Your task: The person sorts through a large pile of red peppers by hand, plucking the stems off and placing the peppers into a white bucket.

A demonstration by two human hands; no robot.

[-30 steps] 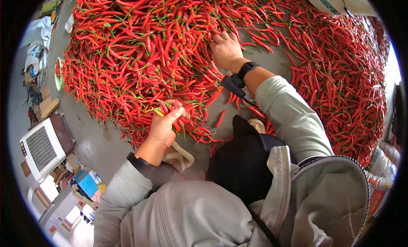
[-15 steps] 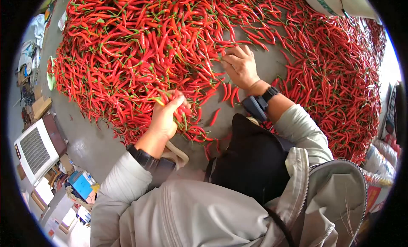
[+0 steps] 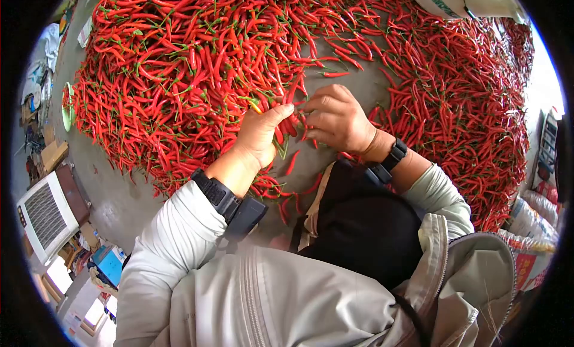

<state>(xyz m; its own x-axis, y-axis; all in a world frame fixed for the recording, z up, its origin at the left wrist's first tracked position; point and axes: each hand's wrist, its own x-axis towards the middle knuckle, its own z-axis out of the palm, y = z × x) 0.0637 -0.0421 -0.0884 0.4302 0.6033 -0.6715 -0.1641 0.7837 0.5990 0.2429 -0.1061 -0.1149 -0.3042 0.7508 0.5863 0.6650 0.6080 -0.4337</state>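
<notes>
My left hand (image 3: 261,133) is closed around several red chili peppers (image 3: 281,133), with green stems sticking out below and a yellowish one poking out above the thumb. Close to its fingertips is my right hand (image 3: 339,120), its fingers curled in; whatever they pinch, if anything, is hidden. Both hands are over the near edge of a large heap of red chilies with green stems (image 3: 167,78). A few loose chilies (image 3: 292,163) lie on the grey floor just below the hands.
A second heap of darker red chilies (image 3: 454,126) spreads along the right. At the top right stands a whitish container (image 3: 439,1). Left of the heap are a green-rimmed basket (image 3: 67,111) and a white air cooler (image 3: 49,212). Filled sacks (image 3: 534,222) stand at the far right.
My right hand has come down from the heap's edge toward my left hand. My left hand has moved up and right, still holding chilies. The hands are now nearly touching.
</notes>
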